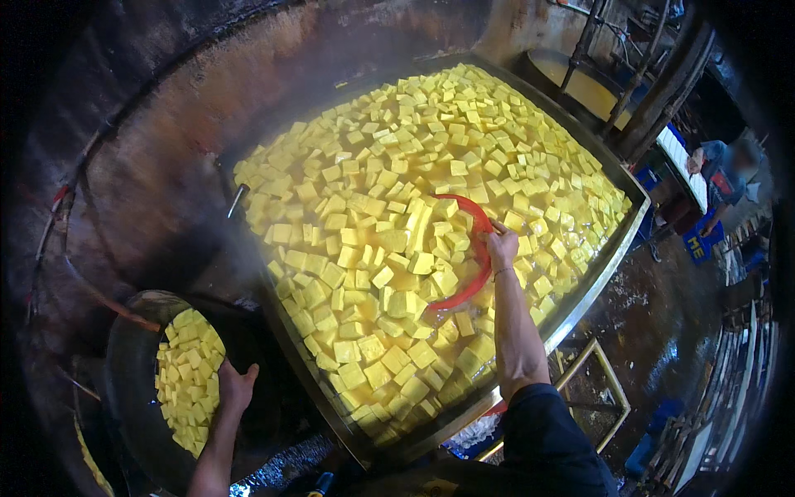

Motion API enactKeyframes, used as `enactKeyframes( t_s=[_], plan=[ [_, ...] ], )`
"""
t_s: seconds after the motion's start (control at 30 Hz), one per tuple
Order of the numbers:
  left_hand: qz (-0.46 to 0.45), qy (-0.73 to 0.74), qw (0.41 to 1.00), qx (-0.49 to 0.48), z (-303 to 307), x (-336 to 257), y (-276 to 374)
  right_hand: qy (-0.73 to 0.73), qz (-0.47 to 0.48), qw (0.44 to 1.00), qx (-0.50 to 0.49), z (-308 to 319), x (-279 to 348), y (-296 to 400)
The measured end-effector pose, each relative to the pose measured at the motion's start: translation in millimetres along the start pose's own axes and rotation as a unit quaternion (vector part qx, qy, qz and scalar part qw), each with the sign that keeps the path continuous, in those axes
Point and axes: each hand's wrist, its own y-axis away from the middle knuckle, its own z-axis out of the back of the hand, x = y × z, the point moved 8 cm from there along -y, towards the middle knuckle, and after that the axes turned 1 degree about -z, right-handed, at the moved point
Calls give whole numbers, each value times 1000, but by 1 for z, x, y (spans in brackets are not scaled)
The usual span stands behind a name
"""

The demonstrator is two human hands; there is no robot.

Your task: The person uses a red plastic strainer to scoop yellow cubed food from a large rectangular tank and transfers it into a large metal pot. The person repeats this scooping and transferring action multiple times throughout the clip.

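Observation:
My right hand [502, 244] grips the rim of a red round plastic basket [477, 273], partly sunk among yellow tofu cubes [372, 348]. The cubes float in yellowish, steaming liquid inside a large square metal-edged vat [590, 304]. The basket's lower part is hidden by the tofu and liquid. At lower left, my left hand [237, 384] is at the edge of a heap of yellow tofu cubes [191, 373] in a dark round vessel [127, 379]. Its thumb points away from the heap; its other fingers are mostly hidden, so their hold is unclear.
A stained wall [155, 143] curves behind the vat, with a hose [105, 298] along it. A metal handle [236, 200] juts from the vat's left side. At right are a yellow metal frame [612, 385], a wet floor [652, 310] and a person [723, 174] by a white-topped table [682, 161].

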Motion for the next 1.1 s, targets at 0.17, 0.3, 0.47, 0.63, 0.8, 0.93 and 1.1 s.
enactKeyframes(
  t_s=[0.17, 0.3, 0.47, 0.63, 0.8, 0.93, 1.1],
  plan=[
    [-16, 93, 994, 56, 8, -24, 4, -120, -45, 992, -21, 11, -29, -1],
    [22, 208, 971, 119, -4, -7, 4, -236, -83, 968, -24, 5, -47, 8],
    [-96, -9, 981, -165, 38, -71, 26, -308, -102, 945, -47, 20, -61, 10],
    [-263, 135, 949, -109, -38, -185, 22, -386, -163, 906, -60, 30, -54, 41],
    [126, 498, 798, 314, -243, -271, -18, -449, -174, 874, -59, 35, -58, 44],
    [242, 549, 728, 332, -288, -305, -28, -478, -173, 859, -55, 36, -58, 36],
    [256, 520, 734, 355, -292, -297, -40, -393, -160, 905, 29, 42, -52, 26]
  ],
)
